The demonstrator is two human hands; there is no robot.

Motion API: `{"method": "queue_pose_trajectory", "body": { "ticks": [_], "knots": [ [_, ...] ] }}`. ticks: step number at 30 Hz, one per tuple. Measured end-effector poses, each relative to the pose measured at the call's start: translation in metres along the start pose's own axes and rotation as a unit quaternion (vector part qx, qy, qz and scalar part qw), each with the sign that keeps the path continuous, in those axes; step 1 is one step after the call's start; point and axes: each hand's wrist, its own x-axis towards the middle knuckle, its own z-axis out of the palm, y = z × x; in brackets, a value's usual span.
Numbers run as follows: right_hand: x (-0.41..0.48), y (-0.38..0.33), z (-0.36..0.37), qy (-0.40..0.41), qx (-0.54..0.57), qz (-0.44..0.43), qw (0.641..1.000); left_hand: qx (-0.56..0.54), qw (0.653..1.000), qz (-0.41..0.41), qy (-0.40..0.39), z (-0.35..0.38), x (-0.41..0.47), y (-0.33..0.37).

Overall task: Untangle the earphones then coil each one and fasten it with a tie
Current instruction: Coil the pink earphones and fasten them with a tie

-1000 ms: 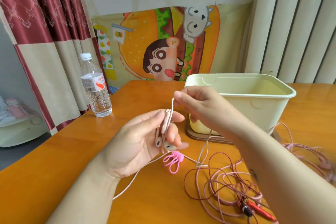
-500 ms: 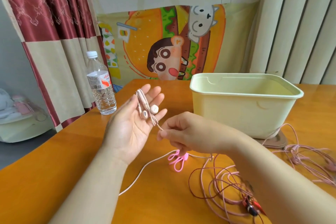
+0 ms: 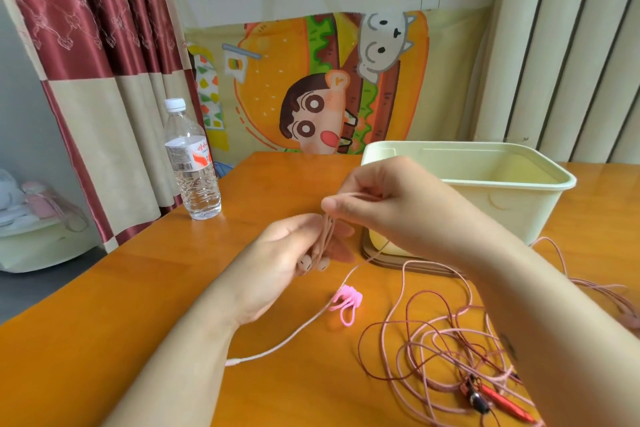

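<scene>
While the left hand (image 3: 273,267) hovered over the middle of the surface (image 3: 121,305), it held the pale pink earphone (image 3: 327,232): several turns of cable lay round its fingers, with both earbuds (image 3: 323,265) hanging at the palm. The right hand (image 3: 391,204) was just above it, thumb and forefinger pinching the cable at the top of those turns. The free cable dropped from there to the surface and passed the bright pink tie (image 3: 348,302); I could not tell whether they touched. It ended at the plug (image 3: 231,362) toward the near edge. Neither hand was on the tie. The other earphones (image 3: 446,347) lay as a knotted heap of pink and dark red cable by the near right corner, partly under the right forearm. A cream bin (image 3: 502,204) stood toward the far right, and a water bottle (image 3: 192,177) stood at the far left edge.
</scene>
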Motion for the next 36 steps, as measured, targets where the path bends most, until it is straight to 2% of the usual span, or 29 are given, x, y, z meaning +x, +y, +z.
{"method": "queue_pose_trajectory", "body": {
  "ticks": [3, 5, 9, 10, 12, 13, 15, 17, 20, 23, 26, 30, 33, 36],
  "knots": [
    [0.003, 0.004, -0.001, 0.088, 0.025, 0.003, 0.996, -0.07, 0.997, -0.018, -0.009, 0.001, -0.002, 0.004],
    [0.005, 0.011, 0.001, 0.113, 0.054, 0.02, 0.992, -0.141, 0.988, -0.011, -0.053, 0.0, -0.006, 0.008],
    [0.006, 0.022, 0.018, 0.059, 0.082, 0.054, 0.993, -0.315, 0.94, 0.0, -0.133, -0.013, -0.002, 0.01],
    [0.006, 0.024, 0.024, 0.037, 0.084, 0.054, 0.994, -0.353, 0.928, 0.002, -0.118, -0.015, 0.001, 0.009],
    [0.006, 0.025, 0.031, -0.003, 0.074, 0.049, 0.996, -0.351, 0.936, 0.036, -0.005, -0.014, 0.003, 0.013],
    [0.006, 0.024, 0.033, -0.022, 0.061, 0.043, 0.997, -0.362, 0.931, 0.035, 0.021, -0.013, 0.006, 0.012],
    [0.005, 0.022, 0.035, -0.066, 0.042, 0.036, 0.996, -0.431, 0.899, 0.038, 0.072, -0.012, 0.004, 0.015],
    [0.003, 0.02, 0.035, -0.129, 0.04, 0.045, 0.99, -0.394, 0.906, 0.076, 0.134, -0.012, 0.005, 0.015],
    [0.0, 0.014, 0.033, -0.214, 0.016, 0.052, 0.975, -0.263, 0.947, 0.081, 0.165, -0.012, 0.008, 0.011],
    [-0.002, 0.009, 0.023, -0.231, -0.008, 0.042, 0.972, -0.148, 0.976, 0.068, 0.147, -0.01, 0.007, 0.005],
    [-0.004, 0.001, 0.012, -0.242, -0.019, 0.026, 0.97, -0.083, 0.988, 0.066, 0.112, -0.005, 0.007, 0.0],
    [-0.006, -0.007, 0.0, -0.193, -0.033, -0.011, 0.981, -0.058, 0.993, 0.041, 0.095, -0.005, 0.006, -0.003],
    [-0.005, -0.008, -0.006, -0.099, -0.016, -0.016, 0.995, -0.036, 0.996, 0.031, 0.079, -0.004, 0.006, -0.004],
    [-0.003, -0.006, -0.008, -0.009, -0.009, -0.007, 1.0, -0.063, 0.997, 0.016, 0.039, 0.0, 0.004, -0.003]
  ]
}}
